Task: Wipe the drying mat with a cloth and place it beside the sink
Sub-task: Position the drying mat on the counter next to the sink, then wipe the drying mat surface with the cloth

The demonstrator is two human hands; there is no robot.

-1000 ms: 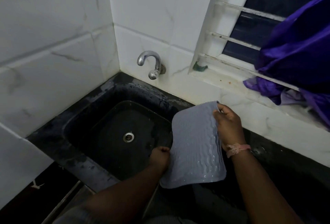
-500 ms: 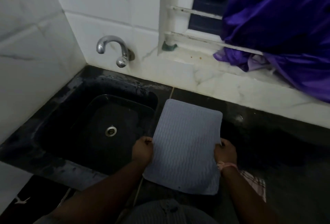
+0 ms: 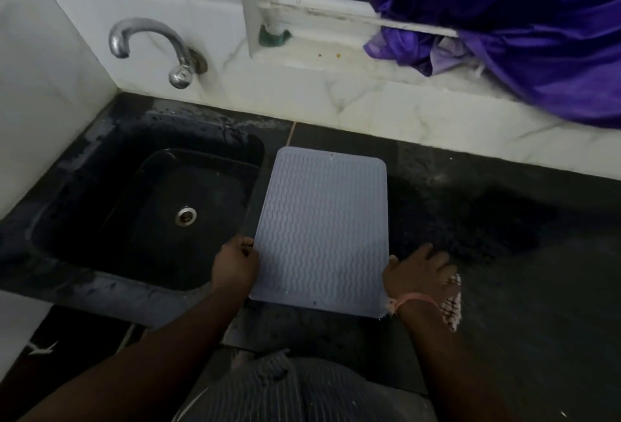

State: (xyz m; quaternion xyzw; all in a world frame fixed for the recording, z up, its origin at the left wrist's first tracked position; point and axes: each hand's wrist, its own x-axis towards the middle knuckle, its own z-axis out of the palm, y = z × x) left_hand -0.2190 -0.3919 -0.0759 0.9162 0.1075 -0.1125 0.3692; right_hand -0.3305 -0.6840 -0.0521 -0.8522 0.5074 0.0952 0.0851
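I see the grey drying mat [image 3: 321, 231] lying flat on the dark counter [image 3: 504, 253], just right of the black sink [image 3: 100, 166], its long sides running near to far. My left hand [image 3: 235, 265] grips the mat's near-left edge, fingers curled round it. My right hand [image 3: 418, 272] rests at the near-right corner with fingers spread and relaxed on the counter, touching the mat's edge; it lies over a checked cloth [image 3: 452, 300] that shows at the wrist. A steel tap [image 3: 151, 48] juts from the white tiled wall beyond the sink. Purple fabric [image 3: 521, 35] hangs over the window ledge at far right.
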